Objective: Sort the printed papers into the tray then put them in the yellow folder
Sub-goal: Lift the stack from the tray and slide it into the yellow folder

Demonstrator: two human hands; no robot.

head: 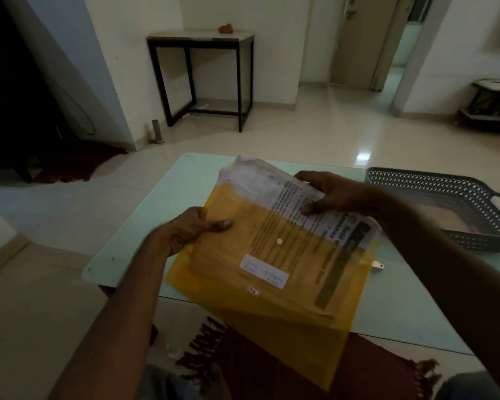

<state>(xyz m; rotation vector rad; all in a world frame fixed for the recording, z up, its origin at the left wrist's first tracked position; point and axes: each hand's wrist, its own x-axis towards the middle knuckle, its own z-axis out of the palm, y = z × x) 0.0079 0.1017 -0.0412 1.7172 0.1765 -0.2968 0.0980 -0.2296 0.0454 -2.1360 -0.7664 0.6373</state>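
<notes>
Papers (274,192) under right hand (329,194), seemingly half inside yellow folder (272,272).

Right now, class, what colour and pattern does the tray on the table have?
Dark grey with a diamond lattice, clearest in the head view.

glass table (145,226), black console table (200,41), red rug (367,368)

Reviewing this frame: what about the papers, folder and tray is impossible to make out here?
Head view only:
- Printed papers: sheet count hidden; lower part inside the translucent yellow folder.
- White label: handwriting too small, blurred.
- Tray: right end cut off by the frame edge; right forearm covers part of the floor.
- Folder's bottom corner: lost in dim light.
</notes>
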